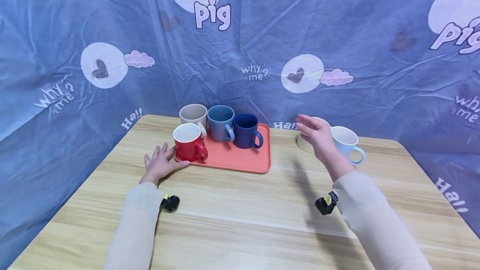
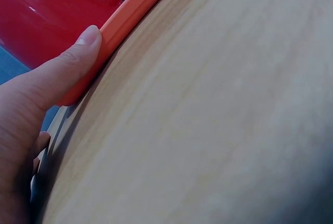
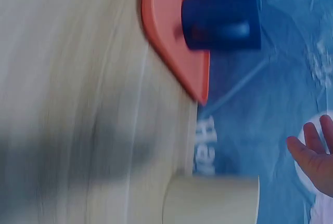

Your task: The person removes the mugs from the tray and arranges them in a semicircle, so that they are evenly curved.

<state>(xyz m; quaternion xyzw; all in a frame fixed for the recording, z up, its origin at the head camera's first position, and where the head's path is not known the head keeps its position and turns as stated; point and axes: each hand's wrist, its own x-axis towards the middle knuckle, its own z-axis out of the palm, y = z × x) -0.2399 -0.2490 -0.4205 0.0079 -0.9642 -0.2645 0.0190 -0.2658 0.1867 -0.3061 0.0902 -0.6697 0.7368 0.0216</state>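
My left hand lies at the near left corner of the coral tray, beside the red mug. Its thumb touches the tray's rim in the left wrist view, while the fingers are spread. On the tray with the red mug stand a light grey mug, a medium-blue mug and a navy mug. My right hand is raised in the air with fingers extended, holding nothing. In the head view it partly covers a cream mug; the right wrist view shows the hand apart from that mug.
A light blue mug stands to the right of the cream mug, its handle pointing right. The wooden table meets a blue printed cloth hung behind and along the sides.
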